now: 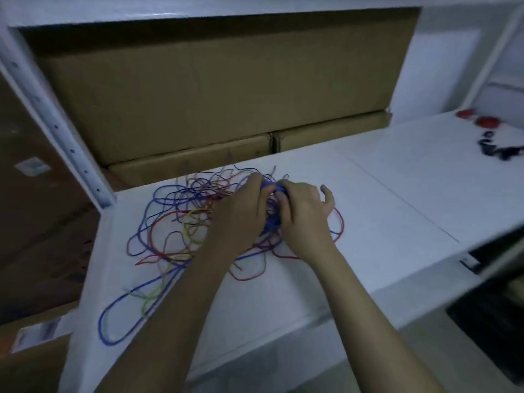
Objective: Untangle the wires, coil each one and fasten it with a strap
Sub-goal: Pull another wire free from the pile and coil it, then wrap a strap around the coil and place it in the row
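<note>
A tangle of wires (pixel 181 217) in blue, red and yellow-green lies spread on the white shelf surface (pixel 382 208). Over its right part, both hands meet around a bundle of blue wire (pixel 272 222). My left hand (pixel 241 211) curls its fingers round the bundle's top from the left. My right hand (pixel 303 211) grips the same bundle from the right, its little finger lifted off. One long blue loop (pixel 113 333) trails toward the shelf's front left edge. Most of the held bundle is hidden between the hands.
Large cardboard boxes (pixel 221 89) fill the back of the shelf, right behind the wires. At the far right lie two red coils (pixel 476 117) and dark coils (pixel 496 150). A white perforated shelf post (pixel 62 137) stands on the left.
</note>
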`<move>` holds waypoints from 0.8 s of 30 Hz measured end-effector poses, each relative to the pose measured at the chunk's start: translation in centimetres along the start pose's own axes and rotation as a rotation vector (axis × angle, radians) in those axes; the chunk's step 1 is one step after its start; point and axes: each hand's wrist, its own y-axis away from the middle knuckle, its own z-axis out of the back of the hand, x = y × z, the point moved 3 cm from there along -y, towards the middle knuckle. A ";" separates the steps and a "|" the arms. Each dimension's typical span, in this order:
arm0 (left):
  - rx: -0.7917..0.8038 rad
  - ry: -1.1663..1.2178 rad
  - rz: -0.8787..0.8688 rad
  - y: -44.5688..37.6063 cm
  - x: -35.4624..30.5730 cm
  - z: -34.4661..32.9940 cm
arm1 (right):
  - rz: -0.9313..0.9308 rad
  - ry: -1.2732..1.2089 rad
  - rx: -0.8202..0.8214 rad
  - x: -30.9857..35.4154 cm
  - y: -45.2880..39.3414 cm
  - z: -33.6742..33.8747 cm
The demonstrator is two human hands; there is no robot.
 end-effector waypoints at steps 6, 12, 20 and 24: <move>0.125 0.131 -0.115 -2.7 -7.8 -6.0 | -0.097 -0.067 -0.109 -7.5 1.0 6.4; 0.337 0.337 -0.008 -5.0 -14.2 -14.9 | -0.342 -0.361 -0.108 -17.3 2.6 10.1; 0.494 0.484 0.089 -7.9 -24.5 -27.2 | -0.362 -0.269 -0.099 -31.6 2.2 17.8; 0.409 0.336 0.065 -10.5 -29.1 -31.8 | -0.380 -0.284 -0.086 -37.3 1.0 21.0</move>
